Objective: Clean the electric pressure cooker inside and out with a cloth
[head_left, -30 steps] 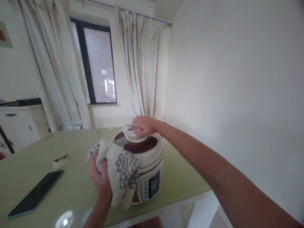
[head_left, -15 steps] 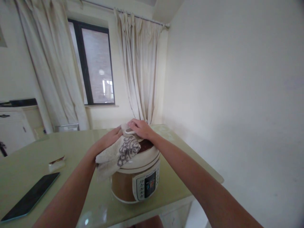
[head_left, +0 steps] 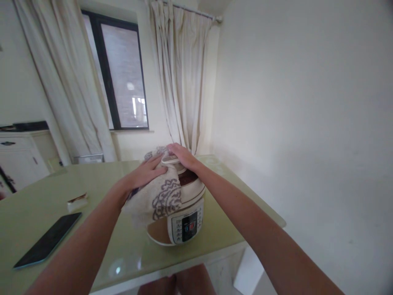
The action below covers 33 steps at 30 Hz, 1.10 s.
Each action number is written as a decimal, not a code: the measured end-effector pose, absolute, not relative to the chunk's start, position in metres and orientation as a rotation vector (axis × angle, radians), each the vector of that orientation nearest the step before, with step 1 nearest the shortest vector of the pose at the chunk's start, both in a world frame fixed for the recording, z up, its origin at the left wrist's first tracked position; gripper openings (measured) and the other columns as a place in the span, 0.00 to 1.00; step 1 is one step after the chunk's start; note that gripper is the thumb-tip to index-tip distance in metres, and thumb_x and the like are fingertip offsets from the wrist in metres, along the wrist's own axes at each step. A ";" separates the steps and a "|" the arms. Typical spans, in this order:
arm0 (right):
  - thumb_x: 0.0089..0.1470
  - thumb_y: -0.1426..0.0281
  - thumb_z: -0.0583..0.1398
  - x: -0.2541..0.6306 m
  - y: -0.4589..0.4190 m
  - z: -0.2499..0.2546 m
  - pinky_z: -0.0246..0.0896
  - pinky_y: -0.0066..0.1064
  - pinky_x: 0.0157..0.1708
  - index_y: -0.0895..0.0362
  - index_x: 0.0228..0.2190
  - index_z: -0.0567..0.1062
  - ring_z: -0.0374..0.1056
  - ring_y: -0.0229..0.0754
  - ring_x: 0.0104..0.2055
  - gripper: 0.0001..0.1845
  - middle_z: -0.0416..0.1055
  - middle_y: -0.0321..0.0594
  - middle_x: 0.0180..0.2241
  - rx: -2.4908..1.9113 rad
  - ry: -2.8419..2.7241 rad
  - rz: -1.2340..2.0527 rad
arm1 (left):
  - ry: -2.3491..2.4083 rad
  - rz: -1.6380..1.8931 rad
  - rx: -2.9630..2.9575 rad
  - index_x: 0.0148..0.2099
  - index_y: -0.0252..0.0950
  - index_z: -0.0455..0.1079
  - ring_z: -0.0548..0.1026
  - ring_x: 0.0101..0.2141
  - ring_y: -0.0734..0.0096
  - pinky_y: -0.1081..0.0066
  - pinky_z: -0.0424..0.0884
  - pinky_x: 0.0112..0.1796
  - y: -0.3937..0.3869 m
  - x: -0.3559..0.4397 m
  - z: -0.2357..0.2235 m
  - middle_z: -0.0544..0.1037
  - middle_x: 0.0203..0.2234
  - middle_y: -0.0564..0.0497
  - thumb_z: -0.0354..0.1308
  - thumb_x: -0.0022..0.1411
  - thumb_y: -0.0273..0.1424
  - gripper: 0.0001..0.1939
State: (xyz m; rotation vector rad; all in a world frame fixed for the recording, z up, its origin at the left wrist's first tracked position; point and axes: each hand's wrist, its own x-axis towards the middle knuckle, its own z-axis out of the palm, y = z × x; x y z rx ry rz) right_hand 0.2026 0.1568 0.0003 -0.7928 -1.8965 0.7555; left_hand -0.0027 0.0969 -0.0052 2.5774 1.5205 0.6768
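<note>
On the table stands an electric pressure cooker with a brown body, a pale lid and a front panel of buttons. A cream towel with a grey-brown curly pattern drapes over the left side of its lid. My left hand lies on the towel, fingers stretched out and thumb apart, pressing it against the lid. At the top, my right hand is curled over the lid handle; its fingertips are partly hidden behind the handle.
A dark tablet or phone lies at the left of the green-topped table, with a small opened packet beyond it. A plain wall runs along the right. Curtains and a window stand behind the table.
The towel has spread further over the lid and down the cooker's front left. My left hand has shifted onto it with fingers more spread. My right hand stays on the handle; the view tilts slightly down.
</note>
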 end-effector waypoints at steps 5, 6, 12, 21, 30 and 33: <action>0.66 0.42 0.52 0.202 0.152 0.000 0.59 0.34 0.56 0.53 0.41 0.75 0.70 0.42 0.49 0.28 0.75 0.35 0.41 -0.822 -1.894 0.664 | 1.428 0.725 2.656 0.70 0.33 0.66 0.62 0.70 0.50 0.52 0.55 0.70 0.083 -0.005 -0.012 0.66 0.70 0.42 0.42 0.70 0.53 0.39; 0.66 0.42 0.52 0.202 0.150 0.000 0.59 0.33 0.55 0.53 0.40 0.75 0.70 0.42 0.49 0.28 0.75 0.35 0.41 -0.825 -1.901 0.659 | 1.423 0.755 2.693 0.68 0.33 0.68 0.64 0.69 0.50 0.52 0.57 0.69 0.072 -0.004 -0.016 0.68 0.69 0.42 0.41 0.72 0.52 0.37; 0.66 0.41 0.53 0.204 0.149 0.001 0.59 0.36 0.56 0.52 0.38 0.77 0.71 0.44 0.48 0.29 0.76 0.36 0.40 -0.854 -1.913 0.657 | 1.513 0.996 2.956 0.71 0.37 0.65 0.68 0.63 0.44 0.42 0.57 0.68 -0.002 0.024 -0.050 0.69 0.69 0.46 0.51 0.72 0.47 0.32; 0.58 0.34 0.57 0.208 0.164 0.002 0.65 0.36 0.50 0.55 0.42 0.81 0.74 0.44 0.42 0.38 0.78 0.40 0.38 -0.782 -1.912 0.929 | 1.241 1.011 3.360 0.68 0.42 0.70 0.70 0.58 0.47 0.48 0.65 0.61 -0.021 0.091 -0.068 0.74 0.65 0.50 0.58 0.70 0.42 0.27; 0.58 0.37 0.60 0.214 0.153 -0.002 0.62 0.35 0.56 0.56 0.39 0.83 0.74 0.45 0.49 0.34 0.80 0.41 0.42 -0.629 -1.955 0.902 | 0.832 0.614 3.759 0.57 0.38 0.80 0.77 0.53 0.61 0.62 0.71 0.51 -0.027 0.110 -0.160 0.82 0.53 0.48 0.56 0.69 0.28 0.18; 0.59 0.39 0.60 0.214 0.151 -0.003 0.62 0.36 0.57 0.55 0.39 0.83 0.74 0.45 0.50 0.32 0.80 0.41 0.43 -0.640 -1.949 0.913 | 0.880 0.547 3.711 0.56 0.49 0.79 0.78 0.51 0.62 0.63 0.71 0.38 -0.031 0.075 -0.201 0.83 0.50 0.52 0.60 0.65 0.26 0.20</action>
